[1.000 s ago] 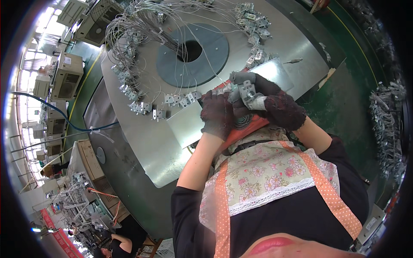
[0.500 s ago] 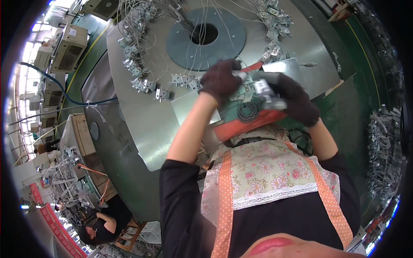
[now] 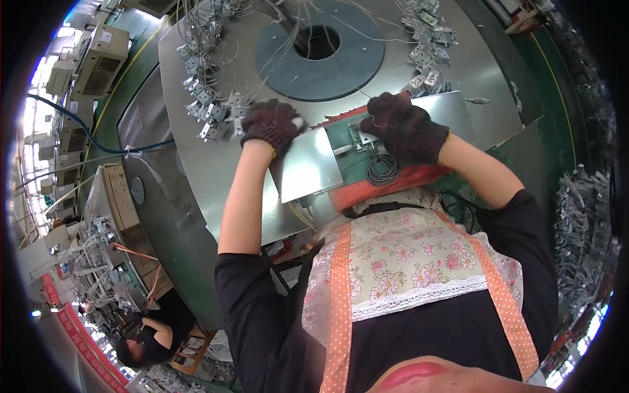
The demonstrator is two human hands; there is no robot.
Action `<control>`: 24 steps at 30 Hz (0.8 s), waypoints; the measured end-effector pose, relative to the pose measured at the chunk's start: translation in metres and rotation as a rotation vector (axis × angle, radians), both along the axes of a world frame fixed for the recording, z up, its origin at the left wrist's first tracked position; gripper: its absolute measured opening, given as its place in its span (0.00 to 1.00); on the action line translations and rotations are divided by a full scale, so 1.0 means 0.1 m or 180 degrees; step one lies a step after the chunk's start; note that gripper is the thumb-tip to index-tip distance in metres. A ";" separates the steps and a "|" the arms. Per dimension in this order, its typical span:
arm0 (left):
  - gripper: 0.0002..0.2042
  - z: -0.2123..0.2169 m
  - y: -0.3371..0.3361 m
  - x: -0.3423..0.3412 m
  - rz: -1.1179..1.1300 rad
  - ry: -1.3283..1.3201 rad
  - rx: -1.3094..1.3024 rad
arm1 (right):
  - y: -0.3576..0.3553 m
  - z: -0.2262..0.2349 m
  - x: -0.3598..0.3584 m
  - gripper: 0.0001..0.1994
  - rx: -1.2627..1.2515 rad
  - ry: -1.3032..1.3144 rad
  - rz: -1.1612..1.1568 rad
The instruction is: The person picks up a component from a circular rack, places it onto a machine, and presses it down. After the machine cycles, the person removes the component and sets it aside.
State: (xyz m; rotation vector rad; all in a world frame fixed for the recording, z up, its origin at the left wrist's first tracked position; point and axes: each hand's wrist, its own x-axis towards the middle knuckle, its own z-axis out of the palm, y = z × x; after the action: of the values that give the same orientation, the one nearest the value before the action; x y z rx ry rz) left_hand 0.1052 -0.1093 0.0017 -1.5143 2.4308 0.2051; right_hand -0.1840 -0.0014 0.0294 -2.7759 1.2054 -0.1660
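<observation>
Left hand grips plate edge; right hand clamps part, centre frame. Risk: plate slips, snagging wires.

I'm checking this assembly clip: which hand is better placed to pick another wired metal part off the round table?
Probably the left hand: its gloved fingers lie beside the wired metal parts, while the right hand rests on the small metal piece.
</observation>
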 end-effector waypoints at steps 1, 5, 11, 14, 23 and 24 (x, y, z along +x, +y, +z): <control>0.18 0.01 0.05 -0.02 -0.0100 0.0503 -0.0086 | 0.03 0.00 0.00 0.18 -0.0106 -0.0037 -0.0114; 0.12 0.08 0.26 -0.18 -0.0347 0.1717 -0.1771 | 0.16 -0.05 0.04 0.19 0.0367 0.0110 -0.0402; 0.12 0.20 0.78 -0.49 -0.0620 0.1998 -0.1413 | 0.34 -0.21 0.18 0.29 0.0010 -0.0652 -0.0895; 0.16 0.19 0.87 -0.72 -0.1325 0.1560 -0.0660 | 0.39 -0.22 0.18 0.31 0.0237 -0.1196 -0.0856; 0.17 0.04 1.13 -1.11 -0.1001 0.1247 -0.0560 | 0.19 -0.19 -0.21 0.35 0.0625 -0.1449 -0.0166; 0.18 0.03 1.12 -1.08 -0.0930 0.1351 -0.0556 | 0.15 -0.16 -0.30 0.31 0.0740 -0.1616 -0.0032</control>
State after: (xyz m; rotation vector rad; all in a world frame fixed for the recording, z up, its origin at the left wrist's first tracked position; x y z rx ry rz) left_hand -0.0028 0.0027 0.0049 -1.2566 3.0420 0.2845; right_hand -0.2144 0.0140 0.0136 -2.3247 1.0272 -0.6410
